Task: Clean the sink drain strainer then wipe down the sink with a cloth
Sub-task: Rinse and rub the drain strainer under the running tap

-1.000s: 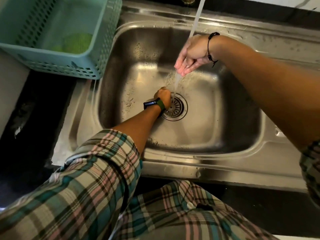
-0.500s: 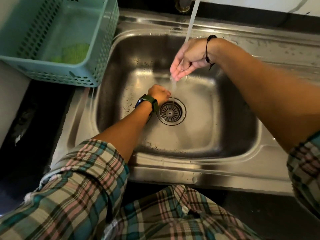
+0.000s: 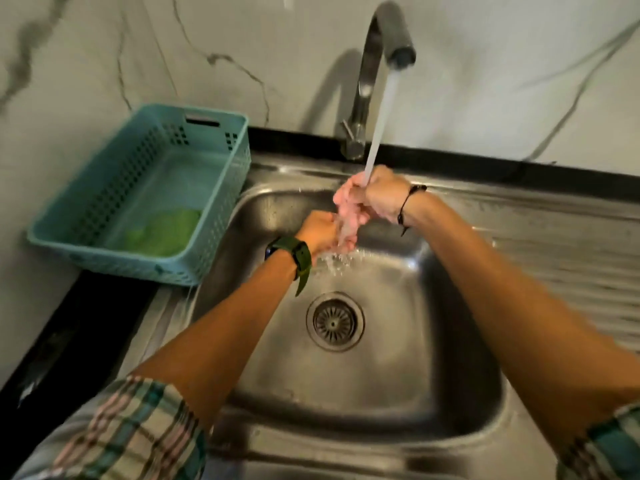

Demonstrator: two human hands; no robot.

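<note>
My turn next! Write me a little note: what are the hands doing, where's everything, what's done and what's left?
Left hand and right hand: together under the running tap, rinsing, holding nothing visible.
Drain strainer: seated in the sink bottom, looks free of debris.
Green cloth: lying in the teal basket, left of the sink.
Done: apparently the strainer.
Left: take the cloth, wipe the sink, turn off the water.

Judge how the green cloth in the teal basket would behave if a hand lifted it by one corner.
The green cloth lies crumpled and flat against the floor of the teal basket, so it probably hangs floppy rather than holding shape. It looks thin, so likely light. Whether it is wet cannot be told; if so, it may cling and drip.
</note>
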